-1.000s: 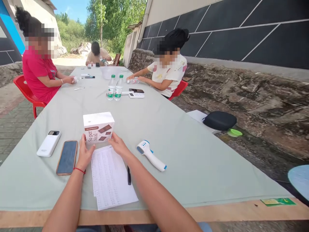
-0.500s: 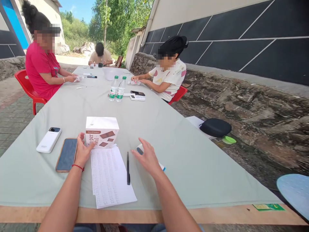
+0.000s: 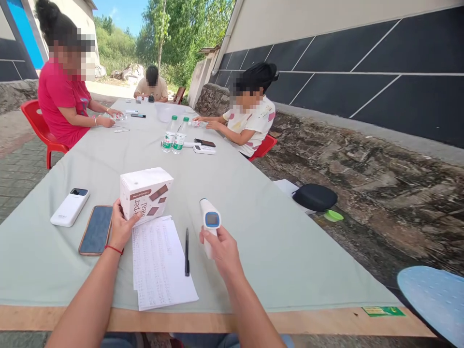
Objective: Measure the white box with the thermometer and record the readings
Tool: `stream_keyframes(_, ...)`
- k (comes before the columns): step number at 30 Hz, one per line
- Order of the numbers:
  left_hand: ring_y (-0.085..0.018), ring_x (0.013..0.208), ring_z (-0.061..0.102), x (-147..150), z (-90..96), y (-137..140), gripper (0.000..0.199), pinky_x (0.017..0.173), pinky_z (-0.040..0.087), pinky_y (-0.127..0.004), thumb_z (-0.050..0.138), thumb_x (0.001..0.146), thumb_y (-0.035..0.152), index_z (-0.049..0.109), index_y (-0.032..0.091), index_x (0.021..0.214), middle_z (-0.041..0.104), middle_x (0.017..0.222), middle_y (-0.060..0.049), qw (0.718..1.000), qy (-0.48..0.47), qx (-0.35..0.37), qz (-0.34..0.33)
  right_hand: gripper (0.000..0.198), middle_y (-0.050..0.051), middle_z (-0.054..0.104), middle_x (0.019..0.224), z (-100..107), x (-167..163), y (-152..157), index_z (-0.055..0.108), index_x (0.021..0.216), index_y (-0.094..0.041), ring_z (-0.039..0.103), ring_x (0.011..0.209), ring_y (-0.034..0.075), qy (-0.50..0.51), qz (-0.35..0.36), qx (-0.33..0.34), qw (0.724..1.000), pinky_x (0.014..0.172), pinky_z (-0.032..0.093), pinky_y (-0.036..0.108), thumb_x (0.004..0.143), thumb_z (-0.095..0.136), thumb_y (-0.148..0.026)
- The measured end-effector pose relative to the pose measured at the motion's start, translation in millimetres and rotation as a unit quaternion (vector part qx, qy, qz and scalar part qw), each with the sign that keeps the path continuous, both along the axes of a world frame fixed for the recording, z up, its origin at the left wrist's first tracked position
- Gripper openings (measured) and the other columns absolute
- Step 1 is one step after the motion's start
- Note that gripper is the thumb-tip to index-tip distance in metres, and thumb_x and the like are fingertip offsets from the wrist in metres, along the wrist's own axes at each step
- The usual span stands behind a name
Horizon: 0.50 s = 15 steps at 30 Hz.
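My left hand grips the lower left of a white and brown printed box, which is turned at an angle. In my right hand is a white infrared thermometer, held by its handle with its blue-rimmed screen facing me. Between my forearms lie sheets of paper covered in handwriting. A black pen rests along their right side. Left of my left hand are a phone in a brown case and a white power bank.
Two water bottles with green caps stand mid-table by a dark phone and a white device. People sit at the left, right and far end. A clear basin stands farther back.
My right hand has closed on the thermometer and raised it from the table. The box in my left hand has turned and shifted slightly left.
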State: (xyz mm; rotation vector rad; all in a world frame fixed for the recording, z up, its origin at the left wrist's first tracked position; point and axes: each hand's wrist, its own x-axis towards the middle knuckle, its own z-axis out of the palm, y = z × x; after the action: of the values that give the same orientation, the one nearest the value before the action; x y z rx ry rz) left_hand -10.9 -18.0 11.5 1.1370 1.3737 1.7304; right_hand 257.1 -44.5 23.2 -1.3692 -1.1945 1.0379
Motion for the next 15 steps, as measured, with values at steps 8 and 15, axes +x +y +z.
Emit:
stream_keyframes(8,-0.025,0.097,0.064,16.5,12.5,-15.8,0.059,0.084,0.05,-0.039,0.079,0.062,0.044,0.053,0.015,0.106,0.065,0.11,-0.011,0.98,-0.18,-0.07,-0.045,0.026,-0.001,0.052,0.059,25.3,-61.9,-27.3,0.055,0.066,-0.018,0.044,0.056,0.013,0.153,0.129,-0.008,0.98,0.053,0.034,0.026,0.074,0.06,-0.043)
stream_keyframes(15,-0.027,0.104,0.062,23.2,14.5,-20.5,0.064,0.087,0.049,-0.039,0.08,0.061,0.045,0.053,0.015,0.11,0.065,0.112,-0.011,0.987,-0.107,-0.101,-0.06,0.032,-0.003,0.05,0.055,11.3,-70.4,-20.0,0.052,0.066,-0.02,0.042,0.051,0.011,0.188,0.099,-0.064,0.975,0.048,0.032,0.024,0.072,0.063,-0.048)
